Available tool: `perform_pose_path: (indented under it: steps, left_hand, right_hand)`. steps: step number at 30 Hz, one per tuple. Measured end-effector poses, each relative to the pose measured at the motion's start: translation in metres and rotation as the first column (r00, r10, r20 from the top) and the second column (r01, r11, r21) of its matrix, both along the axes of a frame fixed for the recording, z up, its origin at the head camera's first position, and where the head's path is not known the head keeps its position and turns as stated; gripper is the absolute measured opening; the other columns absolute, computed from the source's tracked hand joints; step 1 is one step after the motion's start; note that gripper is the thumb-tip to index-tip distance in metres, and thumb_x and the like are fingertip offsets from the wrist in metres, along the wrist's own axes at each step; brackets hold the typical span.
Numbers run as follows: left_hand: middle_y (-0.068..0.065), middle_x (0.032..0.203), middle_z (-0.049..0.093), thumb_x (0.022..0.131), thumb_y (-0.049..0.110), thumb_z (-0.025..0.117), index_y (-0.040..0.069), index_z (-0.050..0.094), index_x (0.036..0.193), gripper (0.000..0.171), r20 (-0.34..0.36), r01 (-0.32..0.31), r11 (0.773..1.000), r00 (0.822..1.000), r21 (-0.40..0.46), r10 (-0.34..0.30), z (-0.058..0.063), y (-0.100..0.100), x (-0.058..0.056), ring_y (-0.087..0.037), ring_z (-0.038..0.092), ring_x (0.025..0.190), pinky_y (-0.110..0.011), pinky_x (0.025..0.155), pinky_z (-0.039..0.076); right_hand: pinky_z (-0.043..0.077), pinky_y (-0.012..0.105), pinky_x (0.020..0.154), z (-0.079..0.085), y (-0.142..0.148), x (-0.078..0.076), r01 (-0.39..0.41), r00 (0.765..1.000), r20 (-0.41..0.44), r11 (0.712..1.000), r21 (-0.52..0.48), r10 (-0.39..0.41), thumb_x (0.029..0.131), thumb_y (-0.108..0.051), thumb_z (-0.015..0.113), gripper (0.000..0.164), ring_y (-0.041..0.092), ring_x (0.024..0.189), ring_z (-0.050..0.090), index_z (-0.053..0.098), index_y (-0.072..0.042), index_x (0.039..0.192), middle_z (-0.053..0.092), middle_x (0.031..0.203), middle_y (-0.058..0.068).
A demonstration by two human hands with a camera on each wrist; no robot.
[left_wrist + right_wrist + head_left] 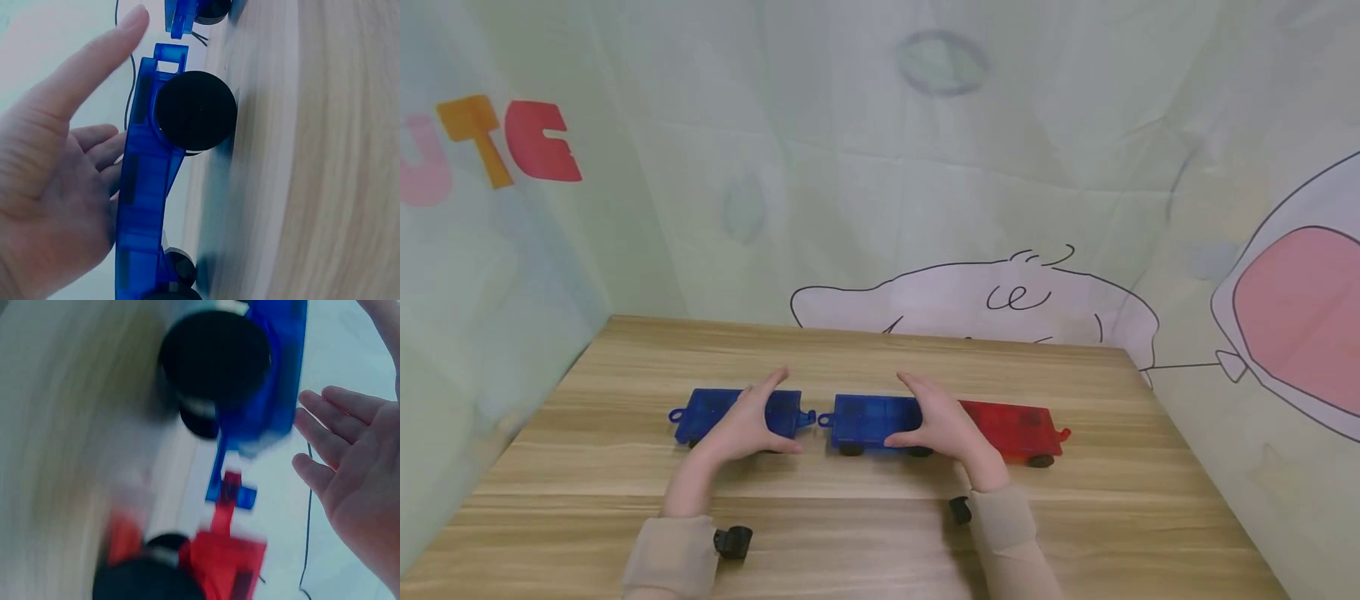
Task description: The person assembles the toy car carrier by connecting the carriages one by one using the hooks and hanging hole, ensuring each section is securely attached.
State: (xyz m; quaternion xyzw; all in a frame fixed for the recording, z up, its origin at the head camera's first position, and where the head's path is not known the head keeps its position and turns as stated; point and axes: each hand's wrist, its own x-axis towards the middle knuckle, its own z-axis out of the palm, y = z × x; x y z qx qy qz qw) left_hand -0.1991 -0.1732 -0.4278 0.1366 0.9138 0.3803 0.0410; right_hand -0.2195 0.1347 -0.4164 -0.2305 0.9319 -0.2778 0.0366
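Left blue wagon point(715, 407) looks light, stiff, likely to roll; I'd pinch its near and far sides. My left hand point(747, 423) and right hand point(946, 423) spread unclosed.

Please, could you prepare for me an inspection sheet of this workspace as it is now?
Surface: wood-grain table, wagons standing in a row.
Job's things: left blue wagon and middle blue wagon, a small gap between their couplings; red wagon, its coupling meeting the middle one's in the right wrist view.
Clutter: nothing seen.
Hands: left hand open around the left wagon; right hand open by the middle wagon's right end; contact unclear.
Cables: nothing seen.
Surroundings: pale printed cloth with letters and drawings.
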Motion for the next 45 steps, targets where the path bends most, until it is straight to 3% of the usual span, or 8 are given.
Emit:
perform_pose_path:
  steps: [8, 16, 19, 23, 32, 45]
  left_hand:
    - [-0.028, 0.153, 0.034, 0.065, 0.026, 0.091, -0.006, 0.021, 0.152, 0.116, 0.006, -0.010, 1.000, 1.000, -0.024, 0.010, -0.001, -0.001, 0.001, -0.067, 0.008, 0.137, -0.079, 0.104, 0.017]
    - [-0.028, 0.148, 0.041, 0.063, 0.021, 0.092, -0.008, 0.025, 0.150, 0.114, -0.025, -0.002, 1.000, 1.000, -0.013, 0.001, -0.003, -0.002, -0.001, -0.061, 0.013, 0.140, -0.075, 0.109, 0.011]
    - [-0.029, 0.146, 0.043, 0.063, 0.018, 0.091, -0.009, 0.026, 0.149, 0.112, -0.033, 0.004, 1.000, 0.999, -0.002, -0.004, -0.004, -0.003, -0.001, -0.055, 0.021, 0.141, -0.070, 0.113, 0.009]
    - [-0.030, 0.144, 0.046, 0.065, 0.016, 0.090, -0.012, 0.029, 0.147, 0.106, -0.050, 0.017, 1.000, 0.999, -0.001, -0.018, -0.005, -0.003, -0.001, -0.049, 0.031, 0.139, -0.065, 0.116, 0.012]
    - [-0.026, 0.143, 0.048, 0.067, 0.016, 0.090, -0.011, 0.029, 0.148, 0.104, -0.047, 0.007, 1.000, 0.999, -0.007, -0.008, -0.006, -0.003, -0.004, -0.050, 0.034, 0.137, -0.065, 0.111, 0.028]
    - [-0.025, 0.141, 0.051, 0.066, 0.016, 0.090, -0.009, 0.033, 0.146, 0.102, -0.056, -0.003, 1.000, 0.998, -0.007, 0.003, -0.006, -0.003, -0.003, -0.050, 0.036, 0.135, -0.065, 0.109, 0.030]
  right_hand:
    - [0.037, 0.052, 0.112, -0.008, -0.013, -0.001, -0.086, 0.996, 0.026, 0.996, 0.027, 0.085, 0.074, -0.038, 0.085, 0.094, 0.036, 0.138, 0.042, 0.040, 0.000, 0.147, 0.045, 0.150, 0.018]
    - [0.037, 0.052, 0.112, -0.012, -0.014, -0.003, -0.082, 0.997, 0.022, 0.994, 0.076, 0.080, 0.072, -0.037, 0.086, 0.095, 0.037, 0.137, 0.042, 0.041, 0.000, 0.147, 0.045, 0.149, 0.018]
    - [0.035, 0.053, 0.113, -0.013, -0.014, -0.003, -0.088, 0.996, 0.025, 0.992, 0.091, 0.086, 0.072, -0.036, 0.086, 0.094, 0.037, 0.138, 0.042, 0.041, 0.001, 0.146, 0.046, 0.149, 0.018]
    - [0.030, 0.054, 0.116, -0.014, -0.014, -0.004, -0.108, 0.994, 0.026, 0.989, 0.104, 0.106, 0.072, -0.036, 0.086, 0.093, 0.037, 0.138, 0.041, 0.042, 0.002, 0.145, 0.046, 0.148, 0.020]
    - [0.023, 0.055, 0.119, -0.016, -0.015, -0.005, -0.126, 0.992, 0.038, 0.983, 0.130, 0.122, 0.074, -0.037, 0.085, 0.093, 0.036, 0.141, 0.038, 0.041, 0.001, 0.146, 0.042, 0.151, 0.020]
    - [0.038, 0.051, 0.112, -0.016, -0.017, -0.004, -0.120, 0.992, 0.062, 0.983, 0.141, 0.112, 0.079, -0.026, 0.082, 0.083, 0.036, 0.136, 0.042, 0.041, 0.001, 0.146, 0.043, 0.149, 0.017]
